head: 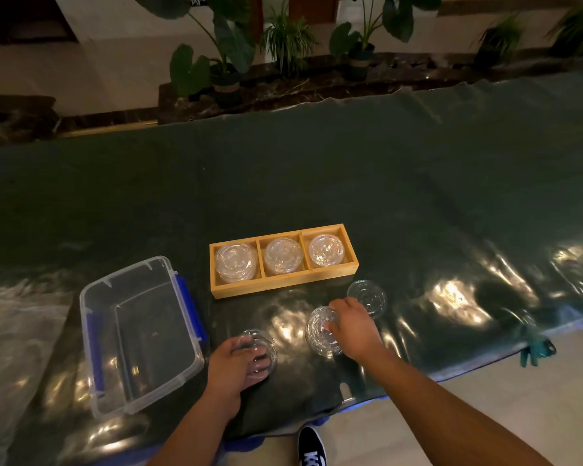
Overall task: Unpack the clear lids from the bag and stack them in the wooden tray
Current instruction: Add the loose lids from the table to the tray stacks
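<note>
Clear plastic box w/ blue clips sits at 9 o'clock on the dark green shiny table cover, open on top, nothing seen inside. Next, left hand at 7 o'clock rests on a clear lid; fingers curl over it and press down on its top, close together. It may be more than one lid under there, hard to tell thru the glare. Wooden tray is at the middle, 12 o'clock from the hands, w/ 3 slots. Each slot has a stack of clear lids: left stack, middle stack, right stack. Right hand at 5 o'clock grips the edge of a small pile of lids on the table, thumb on one side, fingers bent round the other. One more lid lies flat just past the right hand, near the tray's right end but not touching it. Shoe shows at 6 o'clock, low down.
</note>
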Action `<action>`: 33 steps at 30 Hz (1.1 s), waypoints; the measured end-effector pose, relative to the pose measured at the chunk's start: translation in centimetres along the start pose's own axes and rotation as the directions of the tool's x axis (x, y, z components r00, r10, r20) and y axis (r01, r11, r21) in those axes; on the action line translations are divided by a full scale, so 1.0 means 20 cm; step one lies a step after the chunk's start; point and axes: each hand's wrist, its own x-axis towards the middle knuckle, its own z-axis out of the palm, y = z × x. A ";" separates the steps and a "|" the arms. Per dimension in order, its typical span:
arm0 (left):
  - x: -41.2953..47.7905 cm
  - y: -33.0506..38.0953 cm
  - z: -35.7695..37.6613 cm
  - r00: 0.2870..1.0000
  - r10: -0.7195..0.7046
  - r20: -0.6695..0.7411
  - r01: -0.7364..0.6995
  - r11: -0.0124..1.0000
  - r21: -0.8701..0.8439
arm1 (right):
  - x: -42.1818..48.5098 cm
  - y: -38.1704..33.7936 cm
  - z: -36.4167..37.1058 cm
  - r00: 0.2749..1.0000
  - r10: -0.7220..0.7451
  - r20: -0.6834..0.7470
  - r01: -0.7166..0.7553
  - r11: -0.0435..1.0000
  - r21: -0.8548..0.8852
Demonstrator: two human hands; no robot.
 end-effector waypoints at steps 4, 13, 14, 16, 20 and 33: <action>-0.01 0.01 0.01 1.000 0.001 -0.008 -0.001 1.000 0.004 | 0.01 -0.01 0.01 0.999 -0.029 -0.043 0.021 0.985 -0.170; -0.02 0.04 0.06 1.000 -0.021 -0.012 0.021 1.000 -0.008 | -0.05 0.09 -0.09 0.978 0.206 0.012 -0.193 0.894 0.405; -0.01 0.04 0.06 1.000 -0.023 -0.010 0.023 1.000 -0.008 | -0.05 0.12 -0.12 0.965 0.263 -0.015 -0.223 0.846 0.484; -0.01 0.04 0.08 1.000 -0.021 -0.004 0.021 1.000 -0.005 | -0.02 0.18 -0.20 0.932 0.356 -0.069 -0.244 0.755 0.609; -0.01 0.03 0.11 1.000 0.000 0.012 0.000 1.000 0.004 | 0.07 0.27 -0.29 0.894 0.433 -0.115 -0.266 0.720 0.641; -0.02 0.02 0.14 1.000 -0.009 -0.012 0.009 1.000 0.013 | 0.22 0.32 -0.23 0.945 0.289 -0.150 -0.279 0.956 0.084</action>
